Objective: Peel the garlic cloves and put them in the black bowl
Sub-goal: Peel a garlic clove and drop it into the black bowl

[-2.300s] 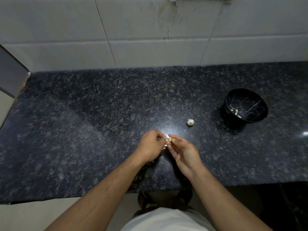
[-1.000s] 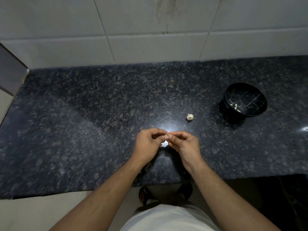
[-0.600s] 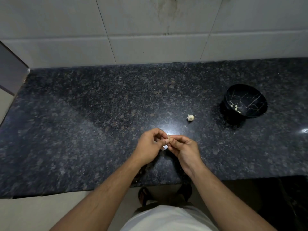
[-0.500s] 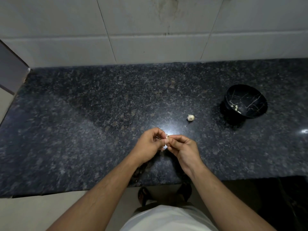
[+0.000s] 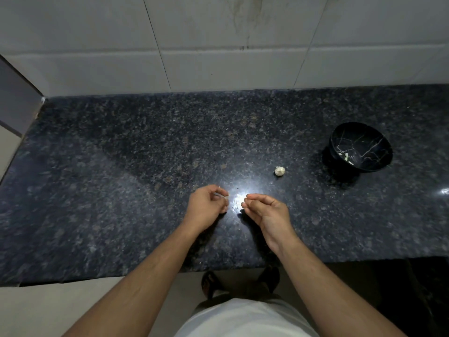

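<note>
Garlic (image 5: 279, 171) sits on the dark counter (image 5: 121, 190) near the black bowl (image 5: 360, 147). Left hand (image 5: 206, 205) pinches a pale scrap; right hand (image 5: 267, 212) curls beside it, contents unclear.

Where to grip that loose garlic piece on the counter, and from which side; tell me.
Pinch the garlic piece across its sides with fingertips, coming straight down from above. It is small, rounded and lies free on the countertop, left of the black bowl.
</note>
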